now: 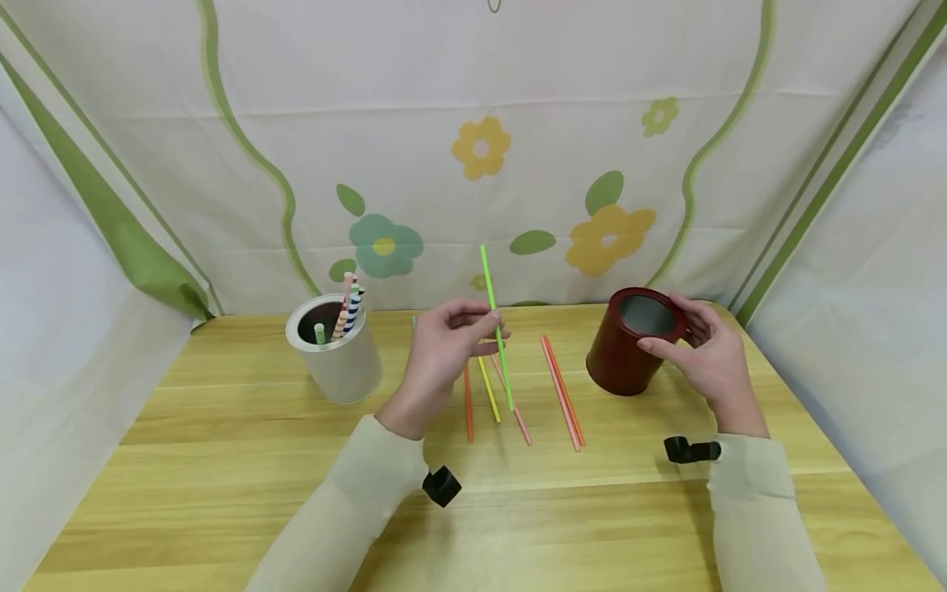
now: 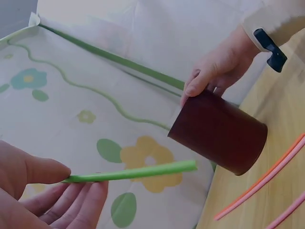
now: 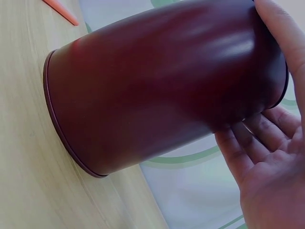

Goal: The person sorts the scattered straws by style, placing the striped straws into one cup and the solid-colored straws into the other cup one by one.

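My left hand (image 1: 441, 349) pinches a bright green drinking straw (image 1: 505, 374) between thumb and fingers, above the middle of the table. In the left wrist view the green straw (image 2: 147, 171) points toward a dark red cylindrical container (image 2: 219, 131). My right hand (image 1: 719, 366) grips that dark red container (image 1: 620, 358) near its rim, thumb on the near side and fingers around the far right. The container's base meets the tabletop, and no straw shows in its mouth. In the right wrist view the container's wall (image 3: 143, 95) hides part of the right hand's fingers.
A pink straw (image 1: 560, 393) and an orange straw (image 1: 565, 390) lie side by side left of the dark red container. Below the left hand lie a red-orange straw (image 1: 468, 407), a yellow straw (image 1: 489, 390) and others. A white container (image 1: 344, 370) at left holds several striped straws (image 1: 351, 312).
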Available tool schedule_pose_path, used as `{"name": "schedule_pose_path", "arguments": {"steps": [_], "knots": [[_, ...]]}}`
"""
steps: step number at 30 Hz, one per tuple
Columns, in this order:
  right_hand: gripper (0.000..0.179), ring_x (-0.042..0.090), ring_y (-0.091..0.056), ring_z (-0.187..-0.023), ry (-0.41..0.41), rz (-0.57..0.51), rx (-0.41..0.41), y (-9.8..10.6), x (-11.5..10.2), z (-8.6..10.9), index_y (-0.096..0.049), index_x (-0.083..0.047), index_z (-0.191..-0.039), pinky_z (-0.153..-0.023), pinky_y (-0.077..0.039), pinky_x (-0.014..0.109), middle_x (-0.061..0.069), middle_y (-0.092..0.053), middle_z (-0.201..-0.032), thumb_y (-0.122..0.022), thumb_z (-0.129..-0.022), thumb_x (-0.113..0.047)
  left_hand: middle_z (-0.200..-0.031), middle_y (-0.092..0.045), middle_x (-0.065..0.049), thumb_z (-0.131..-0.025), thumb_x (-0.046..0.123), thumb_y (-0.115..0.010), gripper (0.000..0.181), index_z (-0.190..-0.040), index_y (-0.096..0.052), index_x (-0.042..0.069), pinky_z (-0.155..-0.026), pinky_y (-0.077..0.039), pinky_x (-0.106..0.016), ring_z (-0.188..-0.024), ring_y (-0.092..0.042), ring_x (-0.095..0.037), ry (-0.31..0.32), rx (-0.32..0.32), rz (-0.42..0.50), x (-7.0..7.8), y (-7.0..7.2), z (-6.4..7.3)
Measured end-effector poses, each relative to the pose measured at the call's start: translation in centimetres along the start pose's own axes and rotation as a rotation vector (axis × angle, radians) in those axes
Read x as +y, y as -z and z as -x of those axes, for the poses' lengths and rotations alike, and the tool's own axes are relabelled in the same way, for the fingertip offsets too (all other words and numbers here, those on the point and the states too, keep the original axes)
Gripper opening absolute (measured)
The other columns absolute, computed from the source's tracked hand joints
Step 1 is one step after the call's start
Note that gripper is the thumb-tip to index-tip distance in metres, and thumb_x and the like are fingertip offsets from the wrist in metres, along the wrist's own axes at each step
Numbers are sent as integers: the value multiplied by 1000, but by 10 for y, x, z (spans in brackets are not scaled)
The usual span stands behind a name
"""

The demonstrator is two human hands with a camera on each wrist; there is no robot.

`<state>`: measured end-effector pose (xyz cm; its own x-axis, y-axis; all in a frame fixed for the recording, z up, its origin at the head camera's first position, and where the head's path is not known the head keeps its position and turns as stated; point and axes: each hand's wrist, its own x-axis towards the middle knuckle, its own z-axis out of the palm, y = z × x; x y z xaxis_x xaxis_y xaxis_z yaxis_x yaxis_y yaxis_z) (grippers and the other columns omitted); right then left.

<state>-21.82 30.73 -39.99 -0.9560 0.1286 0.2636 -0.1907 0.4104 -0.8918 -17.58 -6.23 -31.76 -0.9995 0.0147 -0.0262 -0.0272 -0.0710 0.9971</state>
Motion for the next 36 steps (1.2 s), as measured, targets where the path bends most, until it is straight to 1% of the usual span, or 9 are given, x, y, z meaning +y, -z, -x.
{"name": "schedule_pose_path", "arguments": {"steps": [2,7,12,14,17,21,26,30,36], "knots": [[84,-5,-60,-121,5,-2,1,0,-1,0,-53,-15,-159,-99,-48,2,-19,-59,-142,-93,-85,-13,-110,-77,-15,-101,11,-76,21,-120,-75,2,-84,-70,-37,-93,-81,-21,-11,5,30,5,-5,-1],[84,-5,-59,-121,4,-10,-2,0,-1,2,-53,-15,-159,-98,-48,2,-18,-58,-143,-93,-86,-13,-110,-71,-11,-99,6,-77,22,-120,-73,-2,-85,-69,-37,-100,-82,-30,-37,17,116,13,-16,-5],[84,-5,-58,-122,-3,-13,-2,0,1,3,-52,-15,-160,-98,-48,1,-18,-58,-143,-93,-86,-13,-105,-70,-9,-100,1,-74,21,-119,-66,-4,-96,-67,-44,-112,-78,-38,-50,-27,246,16,-29,-10],[84,-5,-58,-122,-5,-12,-1,0,1,3,-52,-15,-160,-98,-48,1,-18,-58,-144,-93,-86,-14,-103,-70,-8,-101,0,-73,21,-119,-63,-5,-98,-66,-43,-116,-77,-40,-58,-35,276,16,-35,-12],[85,-4,-58,-122,-5,-11,2,0,1,4,-52,-15,-160,-98,-48,1,-17,-58,-144,-93,-86,-14,-102,-70,-7,-101,1,-72,19,-116,-62,-4,-97,-67,-39,-112,-78,-36,-72,-27,293,18,-45,-15],[84,-4,-58,-122,-4,-7,5,-1,1,4,-53,-16,-159,-98,-48,2,-14,-60,-146,-93,-86,-15,-103,-70,-8,-101,-1,-72,13,-108,-61,2,-97,-66,-34,-101,-79,-22,-81,-13,346,19,-57,-20],[84,-4,-58,-122,-4,-11,3,-3,1,3,-53,-17,-159,-98,-48,2,-13,-61,-146,-93,-86,-15,-102,-71,-10,-101,-2,-71,15,-103,-58,4,-98,-66,-35,-107,-80,-30,-82,12,434,18,-70,-27],[84,-3,-59,-122,-1,-19,2,-4,2,3,-53,-18,-159,-98,-48,2,-17,-59,-144,-93,-86,-14,-104,-72,-13,-103,0,-69,11,-107,-59,3,-95,-67,-35,-110,-78,-36,-96,57,430,13,-81,-32],[84,-4,-59,-121,3,-10,3,-4,0,3,-53,-18,-159,-97,-48,2,-20,-58,-141,-93,-86,-15,-110,-71,-18,-106,3,-67,8,-110,-60,3,-92,-68,-34,-106,-80,-34,-93,97,412,7,-97,-34]]}}
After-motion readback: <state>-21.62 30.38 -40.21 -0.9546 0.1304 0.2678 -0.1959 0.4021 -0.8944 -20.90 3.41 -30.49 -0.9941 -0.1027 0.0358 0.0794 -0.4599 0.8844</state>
